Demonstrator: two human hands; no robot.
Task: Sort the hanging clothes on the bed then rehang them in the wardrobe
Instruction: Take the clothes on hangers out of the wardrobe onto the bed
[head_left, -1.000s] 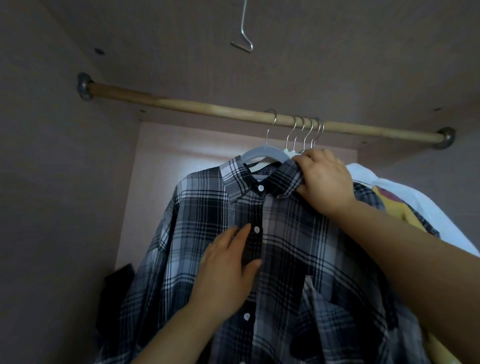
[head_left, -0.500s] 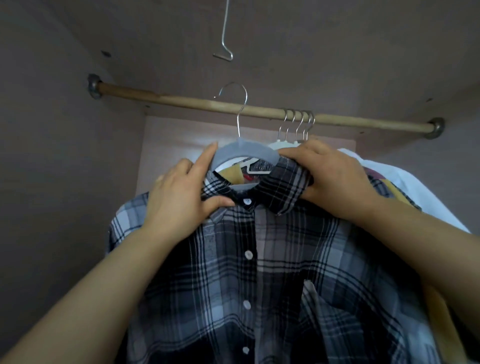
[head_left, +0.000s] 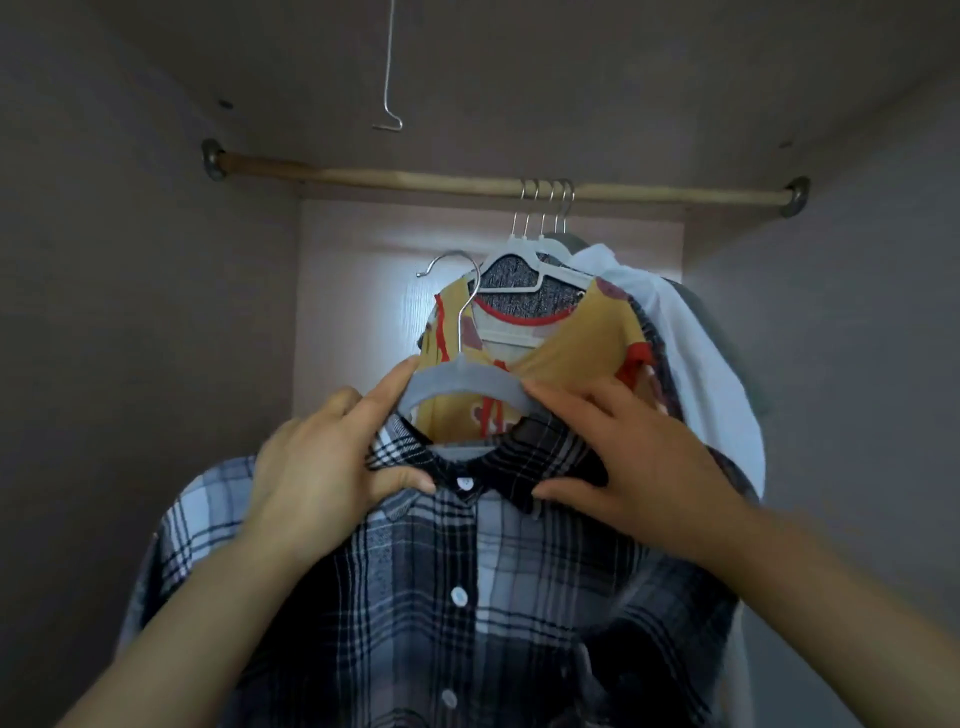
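A: Since half a second earlier, we logged the plaid shirt (head_left: 467, 597) lower, its hanger hook (head_left: 464, 312) hanging free below the rod (head_left: 415, 182).
B: Item one, wardrobe (head_left: 104, 364): we noted the shirt held inside, in front of the yellow top (head_left: 571, 358) on the rod.
A: Item two, left hand (head_left: 317, 473): pinched on the collar (head_left: 545, 462), forefinger along the grey hanger (head_left: 457, 382).
B: Item three, right hand (head_left: 639, 467): thumb and fingers clamped on the collar's other side.

Plaid shirt (head_left: 457, 597) on its hanger (head_left: 462, 382) hangs before and below the rod (head_left: 389, 177), left hand (head_left: 317, 478) and right hand (head_left: 639, 467) at either collar side; hung garments (head_left: 571, 358) on the rod behind, rightward
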